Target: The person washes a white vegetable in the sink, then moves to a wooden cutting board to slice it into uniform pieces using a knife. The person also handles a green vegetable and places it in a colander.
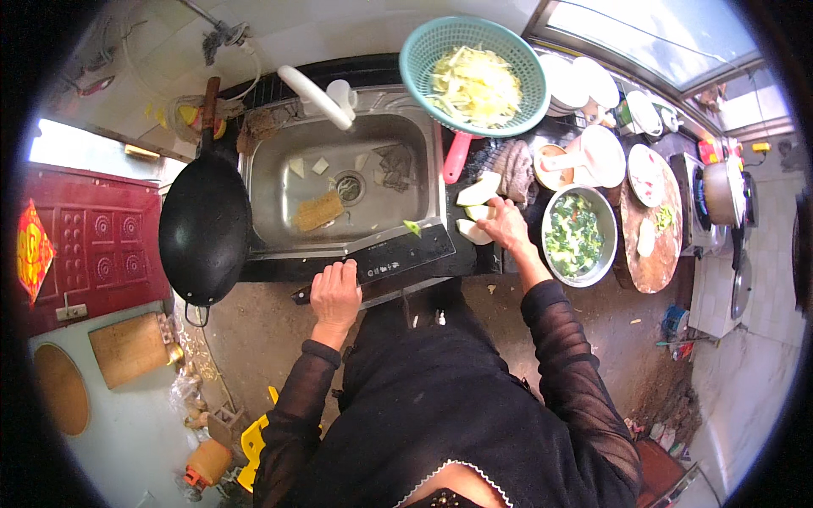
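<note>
My left hand (335, 293) is closed around the handle end of a large black-bladed kitchen knife (381, 263), which bears writing and lies across the front rim of the sink. A green scrap (413, 227) sits at its pale edge. My right hand (508, 225) touches one of several pale, peeled vegetable pieces (473, 232) on the dark counter right of the sink; its fingertips are partly hidden, so its grip is unclear. Inside the steel sink (260, 190) are a tan scrubbing pad (319, 211), a dark cloth (395, 166) and pale scraps (320, 166).
A black wok (203, 228) stands left of the sink. Behind the pieces is a green colander (413, 70) of shredded vegetable. To the right are a folded cloth (516, 166), a metal bowl of chopped greens (611, 244), a round chopping board (654, 270) and a pot (723, 193).
</note>
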